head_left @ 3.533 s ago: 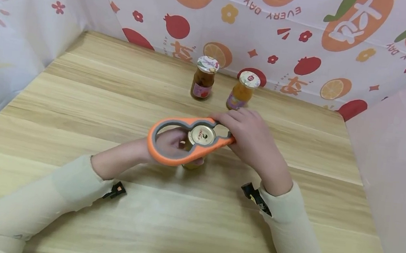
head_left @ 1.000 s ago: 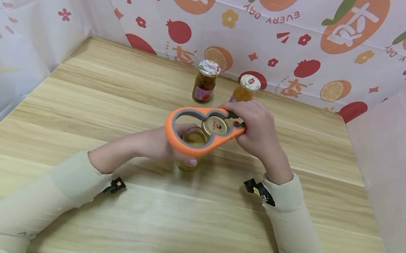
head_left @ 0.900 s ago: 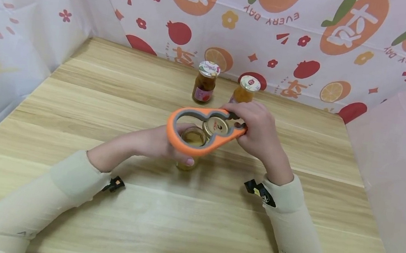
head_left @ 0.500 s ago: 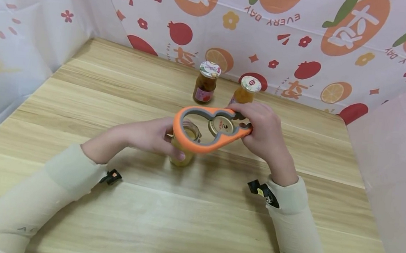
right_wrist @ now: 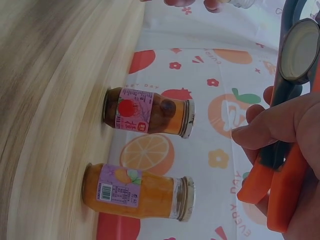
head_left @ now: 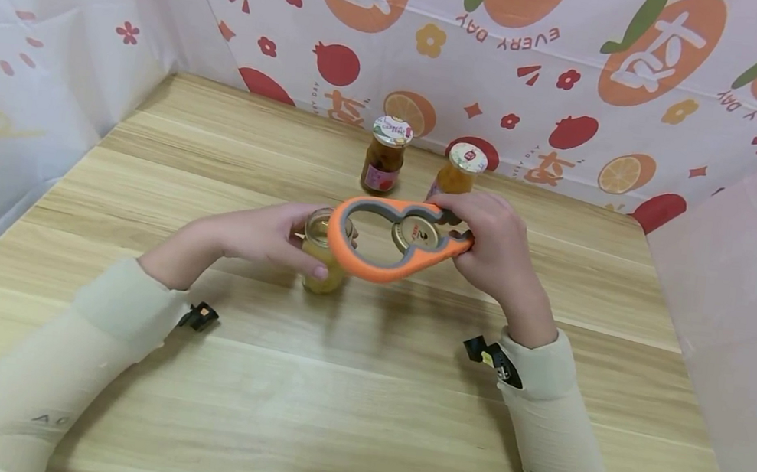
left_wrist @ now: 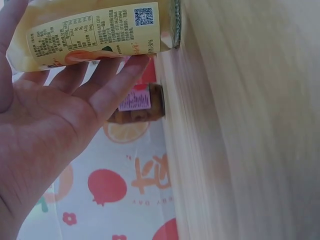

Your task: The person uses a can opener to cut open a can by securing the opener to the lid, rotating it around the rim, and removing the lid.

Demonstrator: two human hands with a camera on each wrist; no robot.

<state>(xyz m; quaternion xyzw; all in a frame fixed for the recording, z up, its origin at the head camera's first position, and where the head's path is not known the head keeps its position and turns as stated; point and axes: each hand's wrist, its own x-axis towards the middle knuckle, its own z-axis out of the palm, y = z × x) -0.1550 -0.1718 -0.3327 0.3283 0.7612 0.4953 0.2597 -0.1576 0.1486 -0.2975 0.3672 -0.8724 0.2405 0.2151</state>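
Evidently, seen from the head, the step in hand is parting lid from jar: the open jar (head_left: 319, 247) is at centre-left over the desk (head_left: 332, 416), grasped by the left hand (head_left: 260, 237), though whether its base touches the wood is unclear. Just to its right, the right hand (head_left: 492, 236) grips the orange opener (head_left: 375, 272), whose scalloped grey lining holds the gold metal lid (head_left: 418, 232). I'd judge the next move calls for keeping the jar level and loosening the lid from the opener. On the far side stand a dark jar (head_left: 383, 159) and, right of it, an amber jar (head_left: 454, 179).

From the left wrist, smooth clear glass carries a pale yellow printed label (left_wrist: 120, 30), fingers wrapped behind it.

From the right wrist, the lid's pale, round underside faces out, and the opener's two handles look like smooth plastic.
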